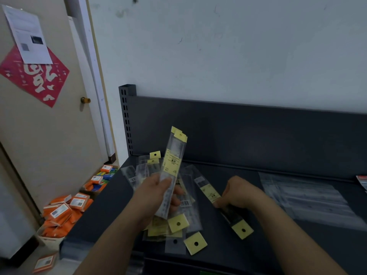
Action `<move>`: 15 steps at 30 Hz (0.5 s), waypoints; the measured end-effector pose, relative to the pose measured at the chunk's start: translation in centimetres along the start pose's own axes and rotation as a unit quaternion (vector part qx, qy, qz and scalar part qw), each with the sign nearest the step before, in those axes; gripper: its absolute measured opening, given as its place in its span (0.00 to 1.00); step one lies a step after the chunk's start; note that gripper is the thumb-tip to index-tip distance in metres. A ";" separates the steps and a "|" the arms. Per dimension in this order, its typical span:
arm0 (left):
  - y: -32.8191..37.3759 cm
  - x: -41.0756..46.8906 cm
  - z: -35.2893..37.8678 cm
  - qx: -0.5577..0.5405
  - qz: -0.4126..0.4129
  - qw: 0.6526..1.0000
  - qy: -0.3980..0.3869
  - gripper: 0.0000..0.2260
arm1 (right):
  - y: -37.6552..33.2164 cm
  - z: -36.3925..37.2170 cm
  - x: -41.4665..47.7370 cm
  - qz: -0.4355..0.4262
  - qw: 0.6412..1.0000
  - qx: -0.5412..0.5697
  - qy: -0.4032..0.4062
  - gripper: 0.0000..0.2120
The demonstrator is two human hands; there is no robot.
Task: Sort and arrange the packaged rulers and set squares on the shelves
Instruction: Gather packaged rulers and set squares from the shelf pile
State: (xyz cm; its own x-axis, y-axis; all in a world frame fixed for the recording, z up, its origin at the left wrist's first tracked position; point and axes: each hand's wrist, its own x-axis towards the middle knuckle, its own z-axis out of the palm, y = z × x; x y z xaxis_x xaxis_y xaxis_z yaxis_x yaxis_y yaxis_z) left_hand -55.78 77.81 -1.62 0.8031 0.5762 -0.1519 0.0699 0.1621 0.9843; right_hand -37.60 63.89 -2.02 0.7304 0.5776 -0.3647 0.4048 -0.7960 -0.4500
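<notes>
The left hand [156, 192] grips a bunch of packaged rulers [173, 165], fingers [177, 202] curled round its lower part, its yellow tops pointing toward 1 o'clock above the dark shelf [238, 167]. At 3 o'clock of it, the right hand [240, 193] pinches a single packaged ruler [210, 192] lying on the shelf, yellow tab toward 5 o'clock. A loose pile of rulers [178, 225] lies under the left hand, clear packets [309, 199] lie at 3 o'clock, and orange boxes [63, 213] sit on the floor at 8 o'clock
</notes>
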 end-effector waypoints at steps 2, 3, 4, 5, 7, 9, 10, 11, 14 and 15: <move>0.0 -0.3 0.2 -0.006 0.000 1.000 -0.001 0.08 | 0.4 -0.2 -0.4 0.000 0.999 0.037 -0.007 0.18; 0.0 -0.5 0.3 -0.009 -0.001 1.000 0.000 0.08 | 0.6 -0.2 -0.6 -0.004 0.998 0.070 -0.004 0.16; -0.1 -0.6 0.4 -0.010 0.001 1.000 0.001 0.08 | 0.9 -0.1 -0.7 -0.011 0.993 0.117 0.001 0.13; -0.2 -0.6 0.5 -0.007 0.004 1.000 0.002 0.07 | 1.2 0.0 -0.8 -0.020 0.984 0.176 0.006 0.11; -0.4 -0.7 0.7 0.004 0.012 1.000 0.001 0.07 | 1.6 0.0 -1.3 -0.039 0.950 0.308 0.008 0.06; -0.5 -0.7 1.0 0.015 0.017 1.000 -0.012 0.07 | 1.6 -0.2 -1.8 -0.068 0.898 0.434 -0.010 0.04; -0.6 -0.7 1.3 0.021 0.017 0.999 -0.022 0.07 | 1.3 -0.3 -2.1 -0.086 0.874 0.477 -0.023 0.03; -0.6 -0.7 1.7 0.029 0.016 0.999 -0.034 0.08 | 1.0 -0.4 -2.5 -0.103 0.852 0.511 -0.035 0.02; -0.5 -1.1 3.2 0.018 0.002 0.997 -0.073 0.11 | 0.0 0.0 -2.8 -0.126 0.804 0.579 -0.055 0.04; -0.6 -1.2 3.6 0.003 -0.005 0.997 -0.081 0.11 | -0.2 0.2 -2.7 -0.125 0.798 0.587 -0.053 0.05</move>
State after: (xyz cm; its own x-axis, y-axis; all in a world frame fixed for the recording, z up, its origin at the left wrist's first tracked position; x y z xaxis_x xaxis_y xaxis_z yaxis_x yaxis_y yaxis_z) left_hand -54.64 74.20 -1.67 0.8871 0.4380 -0.1458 0.0819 0.1615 0.9835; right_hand -39.79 62.49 -1.14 0.6319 0.7531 -0.1829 -0.3102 0.0295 -0.9502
